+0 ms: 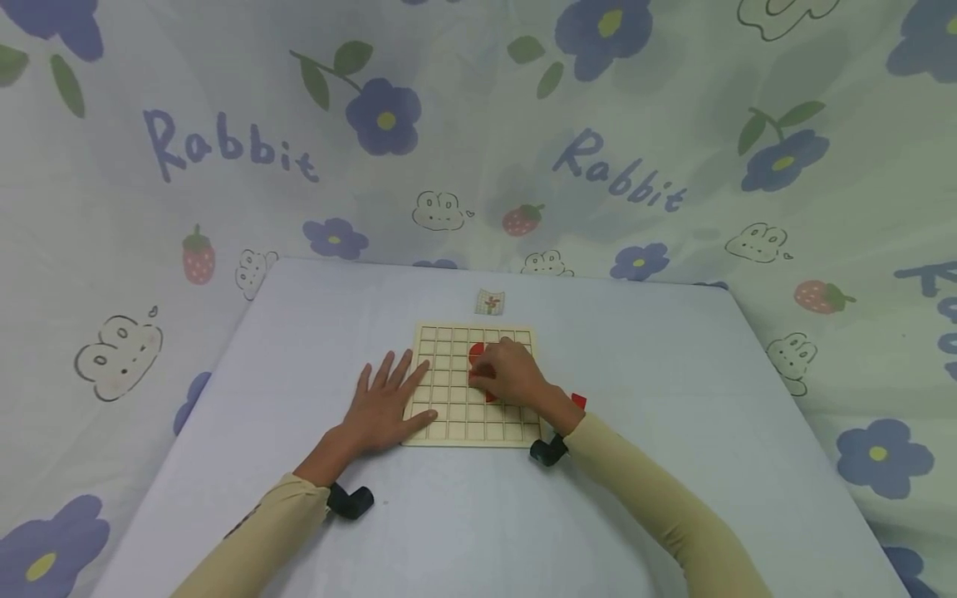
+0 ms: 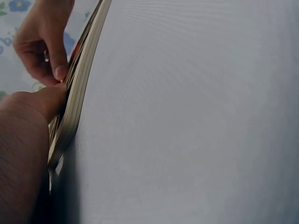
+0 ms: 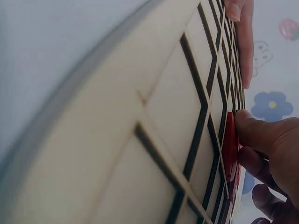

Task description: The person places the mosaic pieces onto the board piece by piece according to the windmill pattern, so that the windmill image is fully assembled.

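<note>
A pale wooden grid board (image 1: 449, 407) lies flat on the table, with several flat red pieces in its cells near the middle. My left hand (image 1: 380, 409) rests spread at the board's left edge, thumb and fingertips over the border. Over the red pieces my right hand (image 1: 508, 374) bends down, thumb and fingers pinching a red tile (image 3: 229, 147) at the grid in the right wrist view. A rounded red piece (image 1: 476, 350) shows just beyond these fingers. The right hand hides part of the red group.
A small printed card (image 1: 489, 302) with a grid picture lies behind the board. One loose red piece (image 1: 579, 401) sits right of the board, beside the right wrist. Both wrists carry black camera mounts (image 1: 549, 451). A patterned cloth (image 1: 478, 133) hangs behind the white table (image 1: 658, 349).
</note>
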Available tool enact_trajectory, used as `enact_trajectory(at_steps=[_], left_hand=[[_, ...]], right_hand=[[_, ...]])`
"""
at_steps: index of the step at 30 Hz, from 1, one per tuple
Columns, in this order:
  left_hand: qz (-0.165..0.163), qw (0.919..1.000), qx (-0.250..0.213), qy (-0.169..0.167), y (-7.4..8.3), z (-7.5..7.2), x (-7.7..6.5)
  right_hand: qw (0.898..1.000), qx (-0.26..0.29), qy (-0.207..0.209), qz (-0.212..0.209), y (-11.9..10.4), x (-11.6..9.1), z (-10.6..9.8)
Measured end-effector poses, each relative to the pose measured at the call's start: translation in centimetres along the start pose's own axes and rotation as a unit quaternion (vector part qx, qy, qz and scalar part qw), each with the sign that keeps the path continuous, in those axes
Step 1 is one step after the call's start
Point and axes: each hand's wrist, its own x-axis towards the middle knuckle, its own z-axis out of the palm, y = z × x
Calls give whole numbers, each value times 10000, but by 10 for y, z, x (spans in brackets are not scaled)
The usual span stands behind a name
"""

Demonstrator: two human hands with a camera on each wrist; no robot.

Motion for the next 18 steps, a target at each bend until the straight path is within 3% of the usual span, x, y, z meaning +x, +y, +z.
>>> enact_trajectory(at_steps=[7, 13, 18], left_hand=[[8, 9997, -178, 138, -1, 2, 1], [3, 9998, -170, 128, -5, 9, 1], [-4, 9997, -207, 147, -4, 8, 1]], right_hand=[[9998, -6, 177, -48, 0, -5, 1], [9954, 678, 168, 657, 7, -21, -12], [9902, 634, -46, 1243, 25, -44, -22]])
